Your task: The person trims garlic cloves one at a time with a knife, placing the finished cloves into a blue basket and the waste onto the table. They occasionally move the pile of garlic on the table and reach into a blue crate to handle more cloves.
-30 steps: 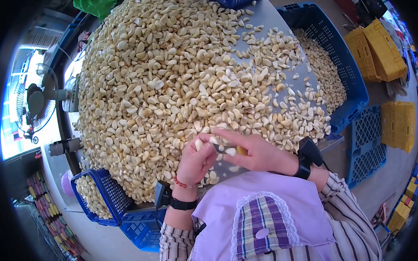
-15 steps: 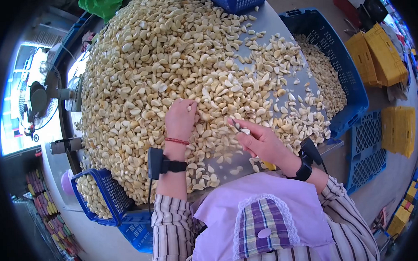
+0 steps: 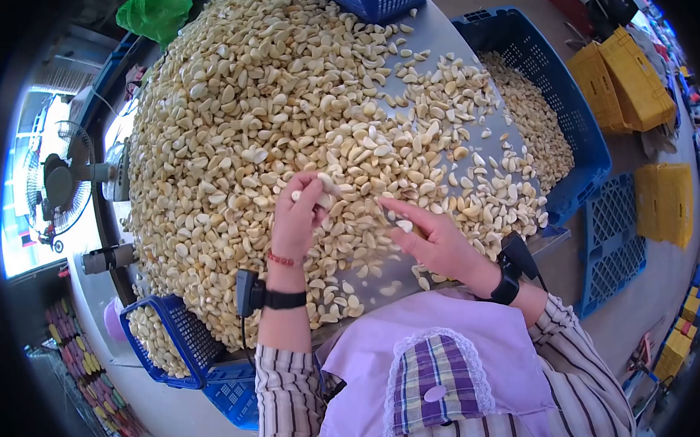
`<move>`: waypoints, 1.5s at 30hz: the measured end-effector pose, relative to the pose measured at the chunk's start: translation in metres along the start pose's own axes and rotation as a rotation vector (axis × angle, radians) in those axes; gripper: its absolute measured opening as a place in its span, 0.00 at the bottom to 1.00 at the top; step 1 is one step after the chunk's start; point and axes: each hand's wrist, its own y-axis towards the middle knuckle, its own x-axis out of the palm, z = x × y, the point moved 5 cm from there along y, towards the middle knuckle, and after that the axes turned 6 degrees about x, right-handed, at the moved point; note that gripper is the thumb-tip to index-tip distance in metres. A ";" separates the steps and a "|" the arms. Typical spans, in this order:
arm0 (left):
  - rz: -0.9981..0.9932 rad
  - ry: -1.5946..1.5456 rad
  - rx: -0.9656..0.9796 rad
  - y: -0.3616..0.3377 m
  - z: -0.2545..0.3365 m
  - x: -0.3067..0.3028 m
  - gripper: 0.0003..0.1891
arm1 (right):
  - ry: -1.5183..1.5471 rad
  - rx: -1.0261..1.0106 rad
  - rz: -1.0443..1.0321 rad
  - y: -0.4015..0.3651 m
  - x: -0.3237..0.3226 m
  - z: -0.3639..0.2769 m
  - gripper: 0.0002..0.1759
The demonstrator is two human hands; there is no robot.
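Observation:
A large heap of pale, peeled garlic cloves (image 3: 232,145) covers the metal table. My left hand (image 3: 294,216) is closed over the front of the heap, with garlic cloves (image 3: 327,184) between thumb and fingers. Just to its right, my right hand (image 3: 442,244) is curled around what looks like a small knife, its dark blade partly showing between thumb and forefinger. A whitish clove (image 3: 403,226) shows against the right thumb. The knife's handle is mostly hidden in the palm.
A blue basket (image 3: 594,144) holding cloves stands right of the table; a smaller blue basket (image 3: 196,324) of cloves is at front left. Another blue basket (image 3: 377,3) sits at the far edge. A fan (image 3: 63,178) stands left, yellow crates (image 3: 638,77) right.
My left hand has turned and lifted slightly, so cloves now show in its fingers. My right hand has shifted a little and opened its forefinger outward. The view has moved slightly.

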 end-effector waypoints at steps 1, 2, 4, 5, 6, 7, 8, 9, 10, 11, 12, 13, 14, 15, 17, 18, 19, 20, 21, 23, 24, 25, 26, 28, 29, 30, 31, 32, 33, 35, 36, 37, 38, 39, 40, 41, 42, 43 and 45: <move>-0.039 -0.305 -0.139 -0.014 0.004 0.009 0.07 | -0.092 -0.134 0.042 0.000 0.001 -0.006 0.28; -0.036 -0.306 -0.145 -0.024 0.003 0.011 0.07 | -0.090 -0.129 0.038 0.000 0.002 -0.005 0.28; -0.147 -0.597 -0.243 -0.043 -0.001 0.027 0.06 | -0.214 -0.062 -0.060 0.000 0.010 -0.006 0.29; -0.144 -0.598 -0.244 -0.051 -0.003 0.030 0.06 | -0.214 -0.061 -0.063 -0.001 0.010 -0.015 0.29; -0.192 -0.644 -0.269 -0.059 -0.005 0.035 0.07 | -0.204 -0.008 -0.128 -0.002 0.013 -0.024 0.30; -0.241 -0.687 -0.292 -0.067 -0.006 0.041 0.08 | -0.193 0.042 -0.193 -0.002 0.016 -0.028 0.30; -0.225 -0.650 -0.291 -0.074 -0.010 0.047 0.07 | -0.193 0.041 -0.196 0.000 0.019 -0.022 0.30; -0.222 -0.650 -0.289 -0.079 -0.012 0.047 0.07 | -0.155 -0.072 -0.222 0.002 0.023 -0.014 0.29; -0.248 -0.772 -0.272 -0.083 -0.013 0.049 0.07 | -0.117 -0.184 -0.248 0.002 0.025 -0.013 0.28; -0.275 -0.893 -0.254 -0.087 -0.014 0.050 0.08 | -0.118 -0.185 -0.251 0.001 0.024 -0.014 0.28; -0.460 -1.012 -0.211 -0.087 -0.017 0.047 0.10 | -0.020 -0.036 -0.225 0.001 0.020 -0.009 0.27; -0.460 -1.011 -0.209 -0.086 -0.024 0.044 0.10 | 0.078 0.112 -0.197 0.001 0.017 -0.005 0.26; -0.445 -1.149 -0.073 -0.080 -0.013 0.041 0.12 | 0.077 0.110 -0.198 0.001 0.015 -0.007 0.26; -0.428 -1.282 0.066 -0.073 -0.004 0.037 0.15 | 0.156 0.197 -0.165 0.002 0.012 -0.006 0.26; -0.246 -1.205 0.059 -0.047 -0.015 0.008 0.19 | 0.234 0.285 -0.134 0.002 0.010 -0.001 0.26; -0.217 -1.215 0.031 -0.029 -0.014 -0.001 0.18 | 0.243 0.268 -0.127 0.002 0.011 0.000 0.26; -0.218 -1.214 0.034 -0.008 -0.011 -0.002 0.18 | 0.252 0.249 -0.119 0.003 0.012 0.000 0.26; -0.018 -0.299 0.148 0.017 -0.011 -0.013 0.17 | 0.249 0.245 -0.119 0.004 0.013 0.002 0.26; 0.181 0.619 0.235 0.026 -0.003 -0.022 0.15 | 0.247 0.235 -0.121 0.004 0.014 0.002 0.26; 0.162 0.584 0.200 0.029 -0.008 -0.027 0.15 | 0.243 0.221 -0.125 0.002 0.013 0.000 0.26; 0.138 0.553 0.162 0.032 -0.011 -0.030 0.15 | 0.213 0.213 -0.116 0.001 0.010 -0.003 0.26; 0.107 0.524 0.125 0.037 -0.014 -0.030 0.14 | 0.185 0.205 -0.102 0.000 0.007 -0.005 0.27; 0.073 0.495 0.081 0.037 -0.011 -0.025 0.14 | 0.192 0.206 -0.093 -0.002 0.004 -0.005 0.27; 0.038 0.329 -0.022 0.026 -0.008 -0.017 0.13 | 0.213 0.232 -0.054 -0.004 -0.002 -0.002 0.27; 0.031 0.332 -0.028 0.015 -0.003 -0.016 0.13 | 0.219 0.238 -0.050 -0.004 -0.002 -0.001 0.27; -0.070 -0.034 -0.076 0.005 -0.004 -0.011 0.13 | 0.139 0.202 -0.045 -0.003 -0.002 -0.003 0.27; -0.163 -0.400 -0.121 -0.006 0.000 -0.006 0.13 | 0.059 0.165 -0.044 -0.002 0.000 -0.004 0.28; -0.086 -0.431 -0.140 -0.019 0.008 0.002 0.13 | 0.060 0.166 -0.047 0.000 0.004 -0.003 0.28; -0.083 -0.431 -0.139 -0.027 0.010 0.008 0.13 | 0.004 0.024 -0.025 0.002 0.007 -0.007 0.28; -0.125 -0.542 -0.143 -0.041 0.010 0.018 0.10 | -0.055 -0.118 -0.004 0.002 0.012 -0.016 0.28; -0.111 -0.552 -0.150 -0.046 0.008 0.020 0.08 | -0.092 -0.084 -0.032 0.002 0.015 -0.019 0.29; -0.111 -0.555 -0.147 -0.052 0.009 0.024 0.08 | -0.130 -0.051 -0.058 0.001 0.016 -0.023 0.29; -0.082 -0.361 -0.154 -0.057 0.009 0.025 0.08 | -0.133 -0.052 -0.061 0.001 0.014 -0.028 0.29; -0.047 -0.165 -0.158 -0.063 0.009 0.024 0.07 | -0.182 -0.021 -0.106 0.001 0.016 -0.032 0.29; -0.083 -0.124 -0.047 -0.067 0.012 0.029 0.05 | -0.228 0.006 -0.154 0.003 0.018 -0.033 0.28; -0.072 -0.119 -0.044 -0.070 0.007 0.024 0.05 | -0.225 -0.002 -0.164 0.004 0.021 -0.028 0.28; -0.172 -0.382 -0.040 -0.074 0.002 0.025 0.04 | -0.112 0.023 -0.164 0.004 0.022 -0.017 0.27; -0.273 -0.645 -0.033 -0.075 -0.001 0.027 0.04 | 0.001 0.048 -0.164 0.005 0.022 -0.011 0.27; -0.391 -0.959 0.064 -0.064 -0.004 0.019 0.06 | 0.038 0.115 -0.163 0.004 0.018 -0.015 0.25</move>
